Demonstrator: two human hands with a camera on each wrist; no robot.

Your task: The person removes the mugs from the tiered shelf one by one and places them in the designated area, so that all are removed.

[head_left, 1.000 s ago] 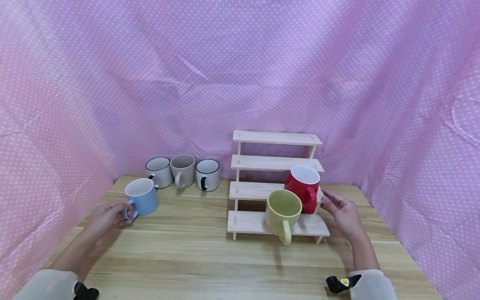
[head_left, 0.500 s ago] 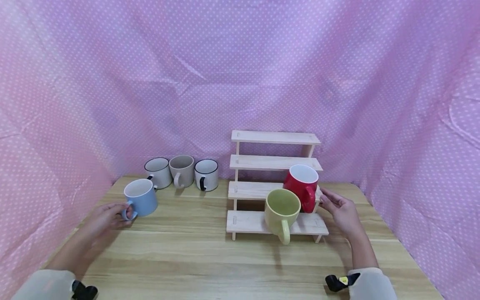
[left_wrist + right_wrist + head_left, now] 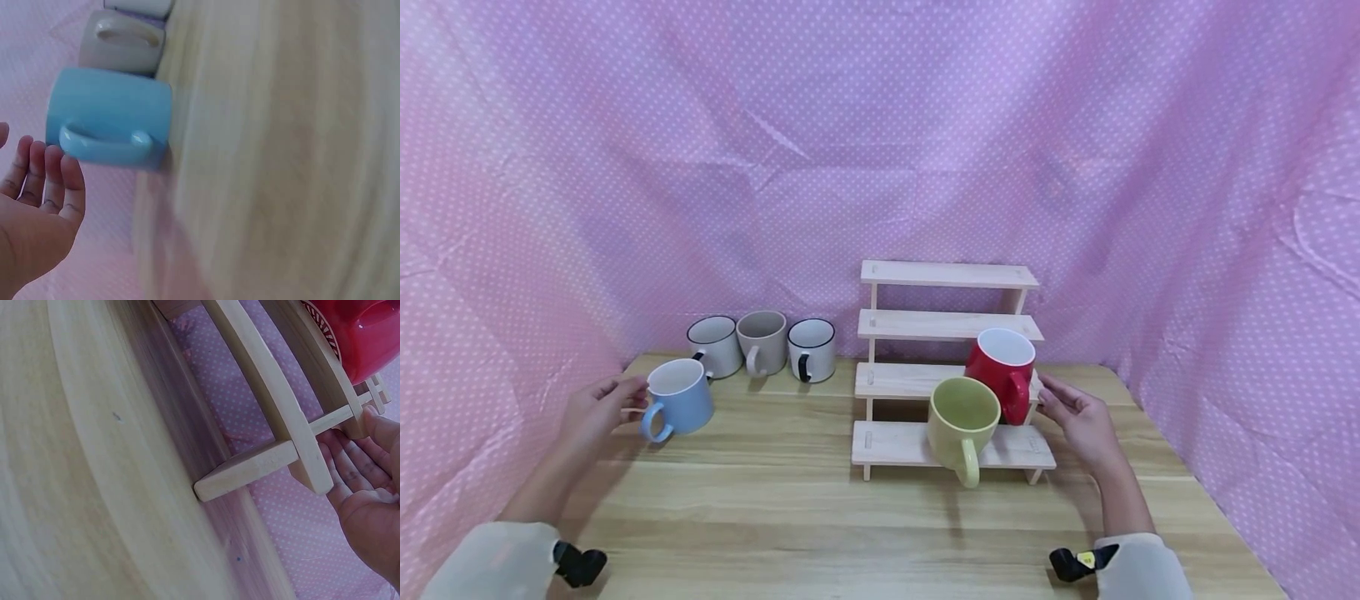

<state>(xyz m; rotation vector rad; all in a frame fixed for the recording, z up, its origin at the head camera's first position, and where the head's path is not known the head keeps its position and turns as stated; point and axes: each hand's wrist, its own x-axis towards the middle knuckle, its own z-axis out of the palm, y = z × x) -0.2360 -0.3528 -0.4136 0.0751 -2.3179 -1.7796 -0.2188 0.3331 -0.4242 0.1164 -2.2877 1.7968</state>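
Note:
A light blue mug stands upright on the table at the left, its handle toward the near left. Beside it is my left hand, off the handle. In the left wrist view its fingers are fairly straight, close to the mug's rim and holding nothing. My right hand pinches the right end of a tier of the wooden step shelf, thumb on the edge and fingers underneath. On that second-lowest tier sits a red mug. A yellow-green mug is on the lowest tier, handle toward me.
Behind the blue mug a white mug, a grey-beige mug and another white mug stand in a row. A pink dotted cloth hangs behind and around the wooden table.
My left hand has let go of the blue mug's handle and drawn back slightly up and left. The mug stays in place. My right hand keeps its hold on the shelf.

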